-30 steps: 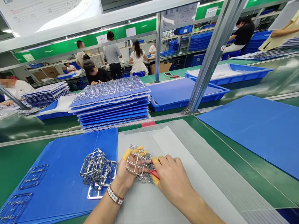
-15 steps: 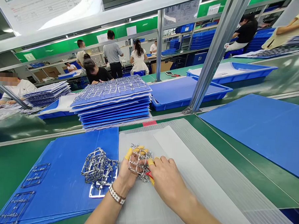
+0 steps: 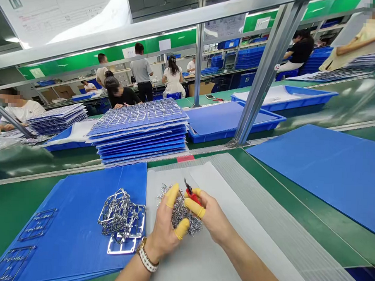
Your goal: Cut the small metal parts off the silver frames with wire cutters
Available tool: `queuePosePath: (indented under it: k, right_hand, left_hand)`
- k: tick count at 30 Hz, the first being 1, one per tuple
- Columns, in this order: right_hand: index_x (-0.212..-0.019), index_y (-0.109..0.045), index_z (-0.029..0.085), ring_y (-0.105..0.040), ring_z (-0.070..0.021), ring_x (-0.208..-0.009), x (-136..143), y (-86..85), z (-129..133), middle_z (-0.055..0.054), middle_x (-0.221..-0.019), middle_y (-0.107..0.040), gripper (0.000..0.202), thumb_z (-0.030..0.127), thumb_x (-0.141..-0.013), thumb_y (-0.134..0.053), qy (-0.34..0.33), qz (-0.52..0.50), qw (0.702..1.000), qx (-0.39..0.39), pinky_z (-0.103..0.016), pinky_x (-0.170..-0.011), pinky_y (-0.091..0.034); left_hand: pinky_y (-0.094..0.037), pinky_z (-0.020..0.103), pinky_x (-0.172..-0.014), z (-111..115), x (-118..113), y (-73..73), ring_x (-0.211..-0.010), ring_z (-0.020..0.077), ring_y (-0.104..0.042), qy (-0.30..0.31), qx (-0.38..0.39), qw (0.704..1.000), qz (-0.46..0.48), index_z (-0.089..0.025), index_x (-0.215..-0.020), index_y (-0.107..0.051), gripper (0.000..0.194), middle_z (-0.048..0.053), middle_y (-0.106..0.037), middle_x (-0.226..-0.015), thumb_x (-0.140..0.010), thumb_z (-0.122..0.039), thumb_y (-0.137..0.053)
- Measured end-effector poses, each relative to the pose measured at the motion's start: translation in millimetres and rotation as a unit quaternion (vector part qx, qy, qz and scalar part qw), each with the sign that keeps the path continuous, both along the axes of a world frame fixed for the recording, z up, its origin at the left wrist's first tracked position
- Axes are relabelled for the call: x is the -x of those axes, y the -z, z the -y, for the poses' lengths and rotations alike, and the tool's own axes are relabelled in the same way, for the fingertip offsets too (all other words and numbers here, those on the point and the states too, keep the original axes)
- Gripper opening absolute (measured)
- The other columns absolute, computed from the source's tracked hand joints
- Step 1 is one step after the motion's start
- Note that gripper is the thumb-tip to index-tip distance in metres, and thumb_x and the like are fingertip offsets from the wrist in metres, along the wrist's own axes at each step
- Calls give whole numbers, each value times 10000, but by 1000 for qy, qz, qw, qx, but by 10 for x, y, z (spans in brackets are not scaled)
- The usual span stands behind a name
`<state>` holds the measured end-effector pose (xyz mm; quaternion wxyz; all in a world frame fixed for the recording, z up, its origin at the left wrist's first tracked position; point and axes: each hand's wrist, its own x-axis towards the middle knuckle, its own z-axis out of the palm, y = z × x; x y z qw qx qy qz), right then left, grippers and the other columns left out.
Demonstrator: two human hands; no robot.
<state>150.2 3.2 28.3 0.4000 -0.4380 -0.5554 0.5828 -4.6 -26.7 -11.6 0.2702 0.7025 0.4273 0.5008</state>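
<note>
The right grip (image 3: 213,216) holds red-handled nippers (image 3: 191,194) near small shiny parts (image 3: 181,212). Left of them, tangled frames (image 3: 119,215) lie on blue sheets (image 3: 75,222).

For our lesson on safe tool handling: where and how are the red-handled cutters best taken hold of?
Grip the cutters by the red handles, coming from the near right, where the right hand is: the narrow dark tips point away to the far left, so this grip likely sits safely behind them.
</note>
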Motion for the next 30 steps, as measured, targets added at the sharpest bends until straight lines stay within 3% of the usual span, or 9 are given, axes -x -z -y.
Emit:
queuePosePath:
  k: [2, 5, 9, 12, 14, 16, 20, 24, 30]
  right_hand:
    - [-923, -586, 183, -594, -170, -788, 46, 8, -43, -26, -859, -650, 304, 404, -720, -632, 7, -30, 1000, 3, -300, -720, -469]
    - [-958, -573, 193, -589, -159, -771, 63, 37, -61, -20, -855, -634, 273, 363, -748, -611, 30, -1, 998, -46, -301, -727, -482]
    - [-1028, -546, 214, -579, -158, -774, 91, 155, -3, -45, -901, -622, 218, 212, -812, -513, 81, 106, 954, -270, -305, -709, -492]
    - [-1048, -538, 225, -568, -176, -812, 211, 283, 76, -50, -899, -618, 336, 56, -772, -448, 60, 154, 874, -458, -340, -728, -489]
    - [-1053, -532, 220, -563, -191, -838, 323, 350, 132, -53, -888, -616, 404, 0, -730, -430, 35, 181, 839, -512, -372, -756, -482]
    - [-1045, -534, 205, -558, -201, -832, 421, 386, 183, -63, -878, -610, 432, -26, -698, -421, 14, 214, 826, -522, -392, -759, -475]
    - [-1096, -525, 190, -551, -218, -855, 473, 362, 248, -79, -917, -610, 477, -17, -673, -452, -25, 250, 819, -516, -399, -750, -461]
    - [-1061, -538, 203, -551, -211, -841, 327, 275, 229, -68, -894, -601, 319, 87, -766, -504, 17, 267, 818, -510, -366, -726, -449]
    - [-924, -584, 197, -549, -214, -758, 168, 247, 87, -59, -817, -597, 148, 197, -779, -555, 39, 436, 804, -404, -338, -657, -413]
  left_hand:
    - [-241, 492, -1090, -1, 1, 17, -1325, 298, -313, -4, -74, 993, -87, -257, -1448, -227, 737, 116, -347, -1455, -811, -338, -590]
    - [-167, 511, -1114, -14, 13, 8, -1383, 308, -185, -50, -77, 992, -88, -279, -1457, -189, 798, 99, -185, -1527, -789, -346, -621]
    - [-142, 482, -1128, -41, 2, -10, -1406, 285, -115, -59, 70, 983, 161, -309, -1450, -202, 746, 49, -130, -1547, -816, -447, -569]
    - [-255, 475, -1086, -89, -26, -18, -1337, 300, -308, 27, 234, 871, 431, -257, -1414, -327, 663, 99, -370, -1448, -841, -567, -448]
    - [-288, 502, -1056, -127, -32, -32, -1260, 327, -416, 85, 299, 781, 541, -216, -1374, -403, 678, 134, -482, -1353, -828, -618, -411]
    - [-301, 527, -1030, -157, -21, -54, -1199, 333, -478, 117, 324, 728, 593, -230, -1359, -423, 667, 136, -519, -1315, -823, -626, -402]
    - [-334, 555, -974, -187, 27, -105, -1129, 330, -535, 125, 341, 679, 638, -293, -1367, -396, 609, 118, -536, -1297, -836, -592, -401]
    - [-359, 526, -954, -195, 54, -129, -1105, 323, -551, 125, 339, 667, 651, -256, -1377, -386, 598, 134, -555, -1272, -854, -544, -400]
    - [-405, 447, -922, -193, 13, -71, -991, 269, -607, 106, 344, 685, 633, -205, -1366, -409, 589, 132, -644, -1119, -869, -521, -423]
